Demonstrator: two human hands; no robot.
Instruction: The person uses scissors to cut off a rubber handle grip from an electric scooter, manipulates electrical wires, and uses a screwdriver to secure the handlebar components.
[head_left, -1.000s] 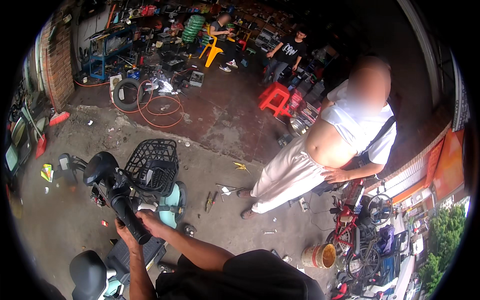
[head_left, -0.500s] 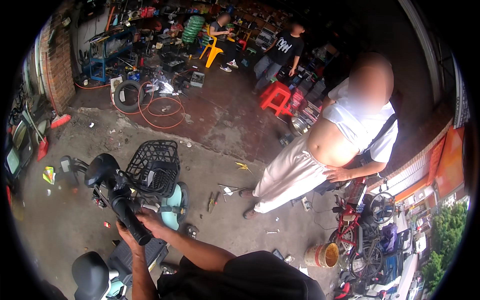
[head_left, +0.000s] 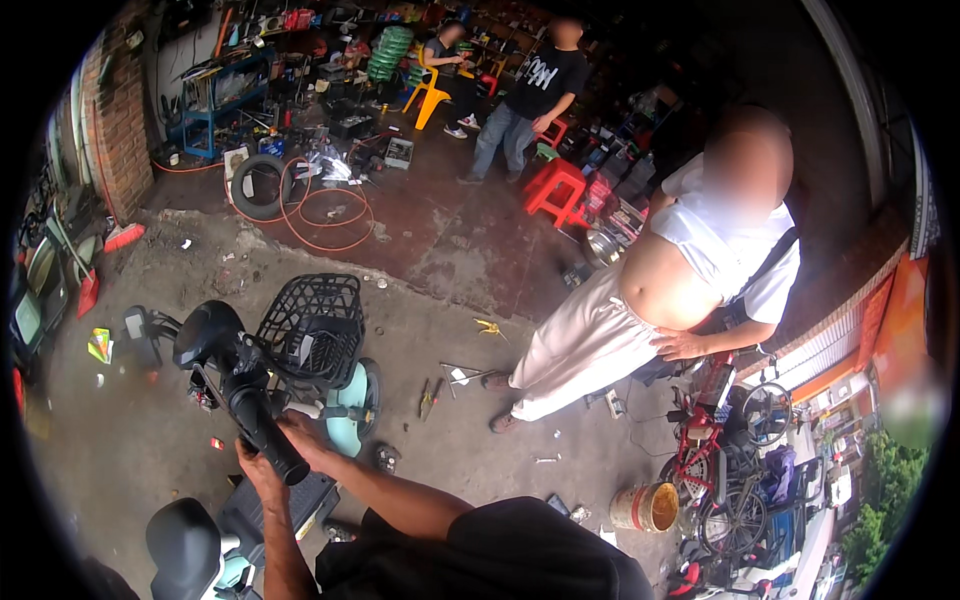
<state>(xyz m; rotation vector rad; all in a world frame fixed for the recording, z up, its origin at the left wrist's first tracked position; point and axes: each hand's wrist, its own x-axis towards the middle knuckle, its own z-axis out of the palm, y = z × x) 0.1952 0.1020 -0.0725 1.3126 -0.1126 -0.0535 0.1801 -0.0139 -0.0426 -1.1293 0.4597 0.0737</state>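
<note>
Workshop yard, concrete floor. My left hand and right hand both gripping scooter handlebar grip; black basket just beyond.

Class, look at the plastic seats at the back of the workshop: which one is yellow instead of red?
The yellow chair with a backrest, standing far back beside the seated person; the red stools are backless and nearer.

Premises: an open-fronted repair workshop for scooters and bicycles. Evidence: a stained concrete floor littered with hand tools; a loose tyre and coiled orange hose at far left; a blue rack crowded with parts against the brick wall; a pale green scooter with a black basket near left; red bicycles parked near right; plastic stools farther in.
</note>
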